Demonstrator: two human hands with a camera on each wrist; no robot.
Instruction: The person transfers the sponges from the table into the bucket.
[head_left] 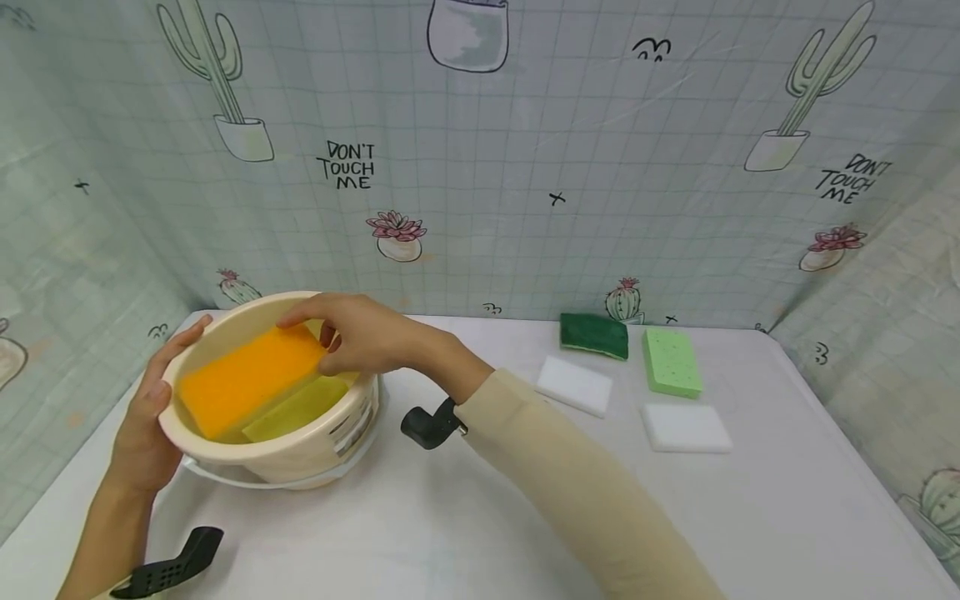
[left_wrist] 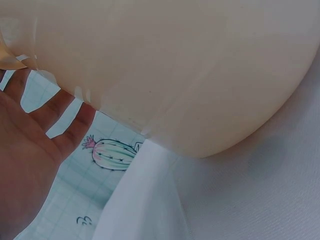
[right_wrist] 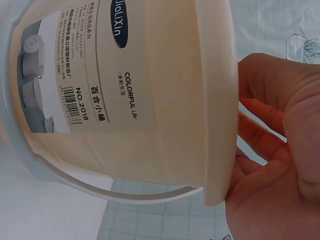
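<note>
Right wrist | bucket (right_wrist: 150,100) label "COLORFUL Life" NO.2018 | L hand (head_left: 146,417) flat on bucket | R hand (head_left: 360,333) pinches orange sponge (head_left: 251,377)

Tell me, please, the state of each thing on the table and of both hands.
Bucket: tilted, handle down.
Orange sponge: inside the bucket, leaning.
Yellow sponge: in the bucket, under the orange one.
Right hand: holding the orange sponge.
Left hand: fingers straight, against the bucket's side.
Dark green sponge, light green sponge, two white sponges: lying flat, untouched.

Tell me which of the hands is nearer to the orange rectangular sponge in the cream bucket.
Right. The right hand holds the orange rectangular sponge at its far end; the left hand rests outside on the cream plastic bucket.
</note>
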